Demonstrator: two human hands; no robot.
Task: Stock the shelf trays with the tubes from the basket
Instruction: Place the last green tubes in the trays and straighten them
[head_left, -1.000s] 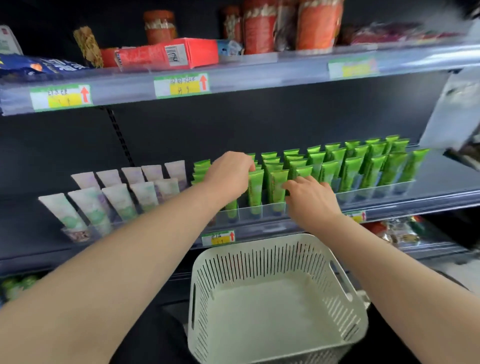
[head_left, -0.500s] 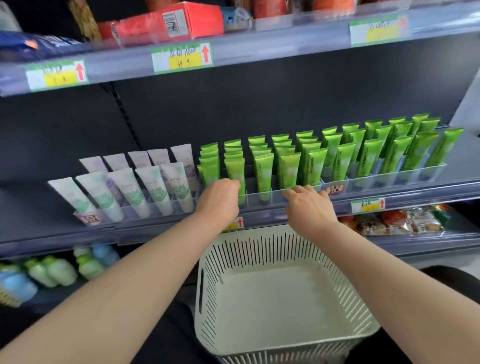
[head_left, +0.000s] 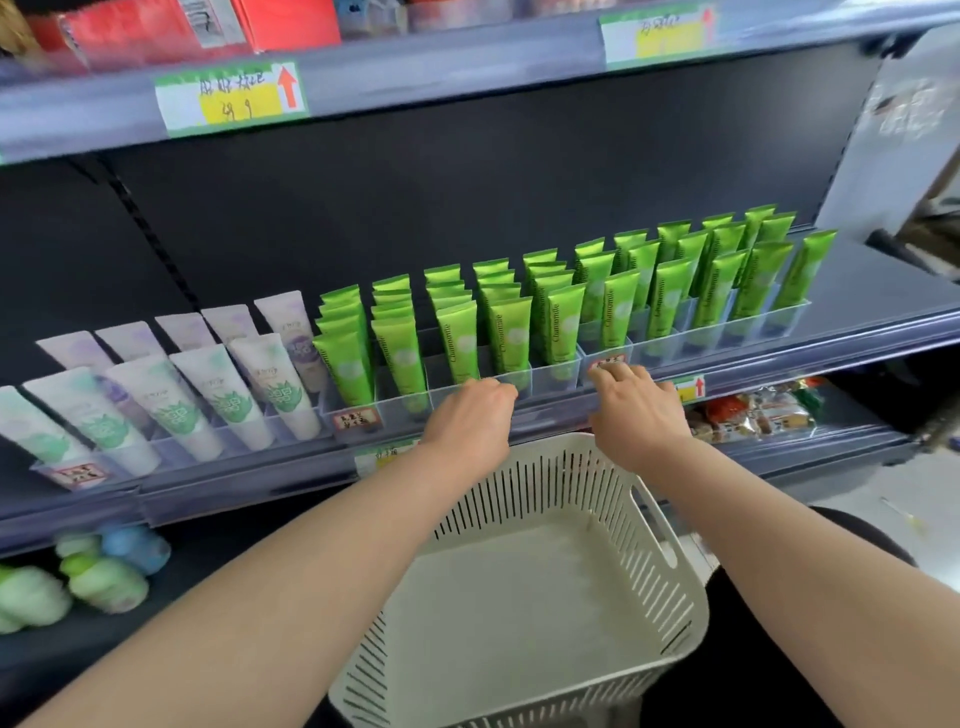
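Observation:
Green tubes stand upright in rows inside clear shelf trays on the middle shelf. My left hand is at the front wall of the left green-tube tray, fingers curled against it, holding no tube. My right hand touches the tray front near a small red label, fingers slightly spread, with nothing in it. Just below both hands, the white slotted basket has nothing inside it.
White and lilac tubes fill trays to the left of the green ones. The upper shelf edge carries price tags and red boxes. Snack packs and blurred bottles lie on the lower shelf.
Both hands have come down from among the green tubes to the front of the tray. The view has moved closer and tilted down.

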